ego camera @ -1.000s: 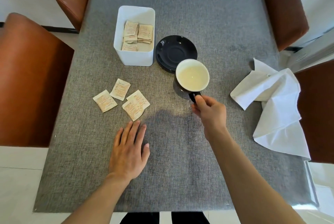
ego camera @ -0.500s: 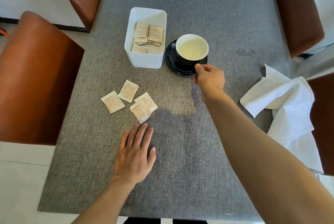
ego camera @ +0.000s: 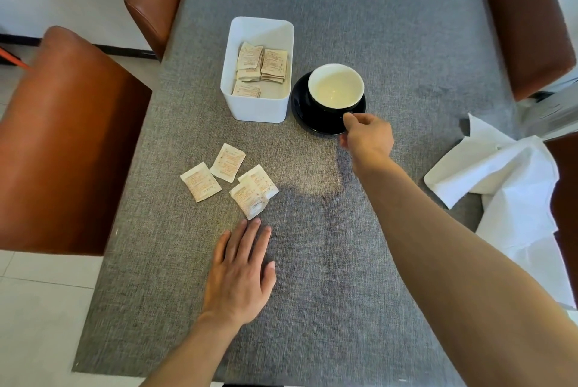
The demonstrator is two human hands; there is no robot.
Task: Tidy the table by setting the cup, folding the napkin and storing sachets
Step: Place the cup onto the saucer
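The right hand (ego camera: 367, 136) pinches the handle of the black, cream-lined cup (ego camera: 335, 88) on its black saucer (ego camera: 301, 114); the left hand (ego camera: 240, 274) lies flat, fingers spread.

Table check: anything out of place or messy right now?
Yes. Four sachets lie scattered loose beside the white box, two overlapping. The white napkin sits crumpled, hanging off the table's right edge. The cup sits on its saucer, nothing spilled.

A single head-worn wide-angle camera looks steeply down and forward from above the near edge of the grey fabric-covered desk (ego camera: 391, 27), close enough that both forearms enter from the bottom. The far edge lies out of frame.
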